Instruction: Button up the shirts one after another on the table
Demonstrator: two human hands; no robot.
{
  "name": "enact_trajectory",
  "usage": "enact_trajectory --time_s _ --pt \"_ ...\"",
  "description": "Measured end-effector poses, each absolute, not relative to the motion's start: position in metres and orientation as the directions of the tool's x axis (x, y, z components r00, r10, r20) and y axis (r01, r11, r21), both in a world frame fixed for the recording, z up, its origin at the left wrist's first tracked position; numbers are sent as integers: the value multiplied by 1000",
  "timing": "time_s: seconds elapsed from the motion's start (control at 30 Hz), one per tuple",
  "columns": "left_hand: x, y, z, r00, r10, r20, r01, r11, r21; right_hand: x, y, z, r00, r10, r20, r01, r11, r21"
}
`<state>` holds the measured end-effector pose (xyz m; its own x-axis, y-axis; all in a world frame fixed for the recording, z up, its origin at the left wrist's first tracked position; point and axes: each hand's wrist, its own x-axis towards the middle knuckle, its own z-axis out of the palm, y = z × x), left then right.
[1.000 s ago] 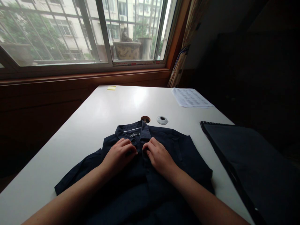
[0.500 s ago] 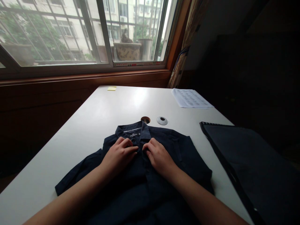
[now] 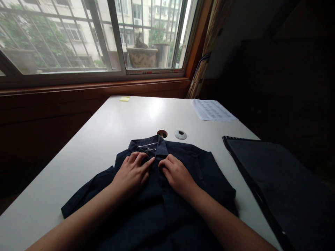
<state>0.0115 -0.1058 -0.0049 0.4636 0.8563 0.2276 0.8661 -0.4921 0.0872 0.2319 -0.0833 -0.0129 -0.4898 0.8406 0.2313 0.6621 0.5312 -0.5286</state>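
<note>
A dark navy collared shirt [image 3: 149, 212] lies front up on the white table, its collar [image 3: 162, 148] pointing away from me and a label showing inside the neck. My left hand [image 3: 133, 170] rests on the shirt just below the collar, fingers stretched out and apart, with one fingertip close to the collar's lower edge. Across the front opening, my right hand [image 3: 176, 172] is closed, its curled fingers pinching the shirt's front edge under the collar point. What lies beneath the right fingertips is hidden.
A dark flat case or folder [image 3: 274, 167] lies along the table's right edge. Printed sheets [image 3: 214, 109] and a yellow sticky note [image 3: 125, 99] are at the far side. Beyond the collar are a round cable hole [image 3: 162, 133] and its grey cover [image 3: 180, 134]. A barred window stands behind.
My left fingers have come out of a pinch at the shirt's front edge, spreading and shifting slightly up toward the collar. My right hand stays almost still.
</note>
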Motion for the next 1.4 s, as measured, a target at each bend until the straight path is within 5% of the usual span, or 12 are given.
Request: enact_trajectory --time_s 0.37,0.67,1.03,1.4 --pt "3 -101 5 547 654 523 669 -717 197 234 -84 -12 -437 854 281 589 509 -628" --pt "6 -99 2 656 629 417 659 -747 90 234 -83 -13 -433 856 283 569 503 -651" --pt "2 -99 -3 613 668 422 654 -728 204 234 -84 -11 -444 849 286 567 514 -644" --pt "5 -99 -1 626 673 395 669 -723 171 233 -84 -11 -446 847 290 572 519 -635"
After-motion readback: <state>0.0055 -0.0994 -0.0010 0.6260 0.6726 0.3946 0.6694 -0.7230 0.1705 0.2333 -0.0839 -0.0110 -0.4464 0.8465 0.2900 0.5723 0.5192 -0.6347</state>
